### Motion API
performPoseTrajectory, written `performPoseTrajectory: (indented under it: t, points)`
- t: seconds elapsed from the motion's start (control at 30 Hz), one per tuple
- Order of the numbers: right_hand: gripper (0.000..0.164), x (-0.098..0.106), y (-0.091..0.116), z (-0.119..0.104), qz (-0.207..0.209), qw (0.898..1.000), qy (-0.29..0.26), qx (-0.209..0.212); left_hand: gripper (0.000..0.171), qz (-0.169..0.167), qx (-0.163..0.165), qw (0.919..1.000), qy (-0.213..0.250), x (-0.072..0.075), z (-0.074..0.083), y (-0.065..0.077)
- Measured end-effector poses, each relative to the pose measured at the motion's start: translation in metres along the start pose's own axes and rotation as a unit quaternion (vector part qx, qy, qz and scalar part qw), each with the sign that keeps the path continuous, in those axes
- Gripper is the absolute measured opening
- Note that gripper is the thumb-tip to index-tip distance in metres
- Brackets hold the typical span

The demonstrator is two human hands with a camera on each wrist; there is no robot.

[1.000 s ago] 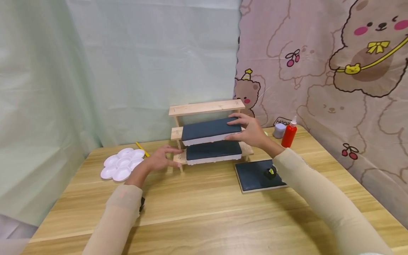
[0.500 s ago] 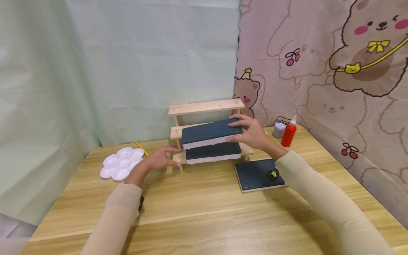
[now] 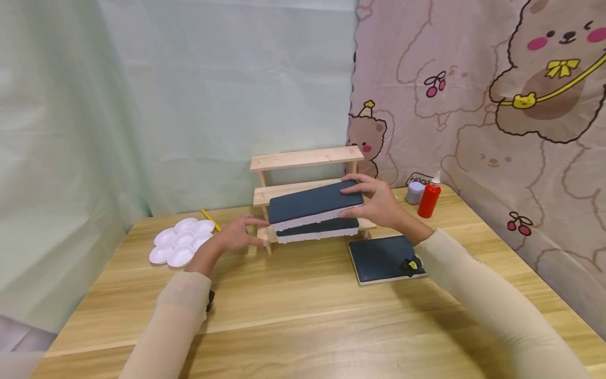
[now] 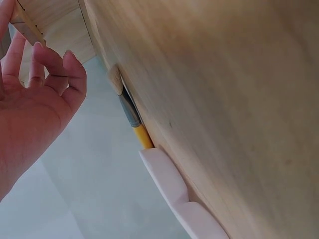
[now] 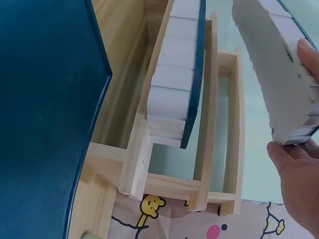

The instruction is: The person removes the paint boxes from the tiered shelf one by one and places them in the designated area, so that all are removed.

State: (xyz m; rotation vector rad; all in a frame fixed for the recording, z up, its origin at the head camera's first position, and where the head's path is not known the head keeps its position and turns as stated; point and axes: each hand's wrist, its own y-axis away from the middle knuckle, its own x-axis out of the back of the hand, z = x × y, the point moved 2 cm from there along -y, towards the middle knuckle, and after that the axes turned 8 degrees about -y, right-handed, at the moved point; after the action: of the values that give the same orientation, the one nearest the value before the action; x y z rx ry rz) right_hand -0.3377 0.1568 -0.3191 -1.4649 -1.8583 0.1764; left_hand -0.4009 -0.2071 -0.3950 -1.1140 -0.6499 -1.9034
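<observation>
My right hand (image 3: pixel 374 202) grips the right end of a long white box with a dark blue top (image 3: pixel 314 204), tilted with its left end lower. In the right wrist view, the underside of this white box (image 5: pixel 279 74) faces the camera, clear of the wooden steps. A similar box (image 3: pixel 326 230) lies on the lowest step of a three-tier wooden stand (image 3: pixel 307 159), partly hidden by the raised one. My left hand (image 3: pixel 236 234) holds the left end of that step. In the left wrist view, the left hand (image 4: pixel 37 94) has its fingers around the wood at the corner.
Another dark blue-topped slab (image 3: pixel 381 258) lies on the table right of the stand. A red bottle (image 3: pixel 429 200) and a small pale jar (image 3: pixel 414 193) stand behind. On the left are a white flower-shaped palette (image 3: pixel 183 240) and a yellow-handled brush (image 4: pixel 130 109).
The right hand has brought the upper box forward and down off the middle step, tilting it more, so it now covers more of the lower box. The left hand has stayed in place.
</observation>
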Motion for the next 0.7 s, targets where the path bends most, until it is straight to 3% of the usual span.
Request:
performPoseTrajectory:
  t: [0.7]
  points:
    - [0.045, 0.0, 0.018, -0.009, -0.019, 0.999, -0.02, 0.036, 0.065, -0.001, 0.0, 1.0, 0.001, -0.001, 0.0, 0.0]
